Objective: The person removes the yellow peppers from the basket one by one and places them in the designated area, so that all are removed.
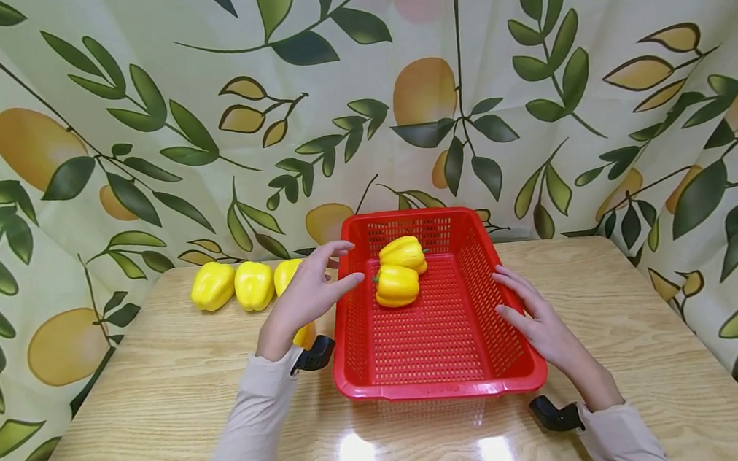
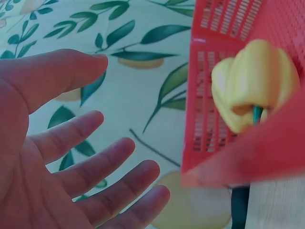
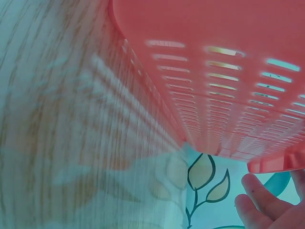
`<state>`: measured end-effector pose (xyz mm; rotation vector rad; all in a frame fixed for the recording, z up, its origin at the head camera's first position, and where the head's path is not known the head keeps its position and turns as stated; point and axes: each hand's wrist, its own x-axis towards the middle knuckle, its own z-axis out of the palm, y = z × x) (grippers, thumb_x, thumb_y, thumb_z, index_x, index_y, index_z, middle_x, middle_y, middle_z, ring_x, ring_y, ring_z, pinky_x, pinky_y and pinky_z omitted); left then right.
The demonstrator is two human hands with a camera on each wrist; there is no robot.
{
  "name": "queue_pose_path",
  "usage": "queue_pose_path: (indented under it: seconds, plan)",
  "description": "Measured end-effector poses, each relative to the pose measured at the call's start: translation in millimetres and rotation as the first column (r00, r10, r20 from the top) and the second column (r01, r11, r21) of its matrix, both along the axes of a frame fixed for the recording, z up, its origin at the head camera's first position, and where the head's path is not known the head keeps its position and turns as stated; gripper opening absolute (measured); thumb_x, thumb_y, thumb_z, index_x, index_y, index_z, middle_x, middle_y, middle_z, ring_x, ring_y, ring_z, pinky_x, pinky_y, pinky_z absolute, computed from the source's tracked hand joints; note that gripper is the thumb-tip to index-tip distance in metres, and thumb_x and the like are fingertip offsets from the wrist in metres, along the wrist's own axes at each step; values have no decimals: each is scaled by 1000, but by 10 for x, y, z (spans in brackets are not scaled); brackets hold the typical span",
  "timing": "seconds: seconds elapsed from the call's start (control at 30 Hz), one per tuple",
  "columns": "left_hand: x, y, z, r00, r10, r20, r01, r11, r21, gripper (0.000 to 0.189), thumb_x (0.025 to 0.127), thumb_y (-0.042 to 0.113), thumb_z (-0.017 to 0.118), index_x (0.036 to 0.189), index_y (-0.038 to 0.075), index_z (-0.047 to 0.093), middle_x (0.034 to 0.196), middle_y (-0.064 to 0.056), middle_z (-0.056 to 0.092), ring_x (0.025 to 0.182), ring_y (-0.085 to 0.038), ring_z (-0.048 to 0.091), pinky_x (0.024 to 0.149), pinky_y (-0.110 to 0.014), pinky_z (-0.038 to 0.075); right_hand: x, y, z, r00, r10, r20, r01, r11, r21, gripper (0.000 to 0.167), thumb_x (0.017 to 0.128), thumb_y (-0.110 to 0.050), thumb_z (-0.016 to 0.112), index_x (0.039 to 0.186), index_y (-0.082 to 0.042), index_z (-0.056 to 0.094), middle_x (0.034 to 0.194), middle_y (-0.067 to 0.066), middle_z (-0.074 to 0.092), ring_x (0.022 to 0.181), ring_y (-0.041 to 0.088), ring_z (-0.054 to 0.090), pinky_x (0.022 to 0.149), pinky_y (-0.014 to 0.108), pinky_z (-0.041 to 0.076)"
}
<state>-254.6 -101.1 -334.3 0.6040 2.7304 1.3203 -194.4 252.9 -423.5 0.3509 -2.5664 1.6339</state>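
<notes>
A red perforated plastic basket [image 1: 442, 389] stands on the table, with two yellow bell peppers [image 1: 400, 254] [image 1: 396, 285] inside, toward its back left. Over the basket's left rim, my left hand [image 1: 304, 287] hovers with fingers spread and nothing in its grasp; the left wrist view shows its palm and fingers apart from the basket wall. At the right rim, my right hand [image 1: 542, 321] lays its extended fingers along the edge. Several more yellow bell peppers [image 1: 254, 286] sit left of the basket, some partly hidden behind my left hand and wrist.
The wooden table [image 1: 159, 395] reaches back to a curtain [image 1: 342, 79] printed with leaves and fruit. Black wrist cameras [image 1: 314, 354] are strapped at both wrists, close to the basket's sides.
</notes>
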Motion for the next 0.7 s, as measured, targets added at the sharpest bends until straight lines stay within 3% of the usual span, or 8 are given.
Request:
queue_pose_path:
  seconds: [0.33,0.53,0.7]
  plan:
    - [-86,280,-64,998,-58,5,58,998,-29,51,93,26,68,138,11,50,134,-11,57,125,-33,52,103,-47,46,5,-5,9,1000,2,9,-2,1000,-13,53,101,-10,52,151,-6,36,162,15,21,125,42,46,74,35,61]
    - [-130,374,-107,995,-90,53,91,996,-16,50,93,27,68,138,14,51,138,-11,55,129,-29,51,104,-46,47,8,-6,17,1000,8,19,-8,1000,-26,53,101,-11,51,152,-6,36,163,13,21,126,43,45,74,35,61]
    - [-182,425,-132,992,-119,50,120,993,-14,51,93,26,68,138,13,51,141,-13,54,133,-32,49,105,-48,46,10,-2,16,1000,7,17,-7,1000,-28,53,101,-10,51,152,-6,36,163,13,21,125,42,46,74,35,61]
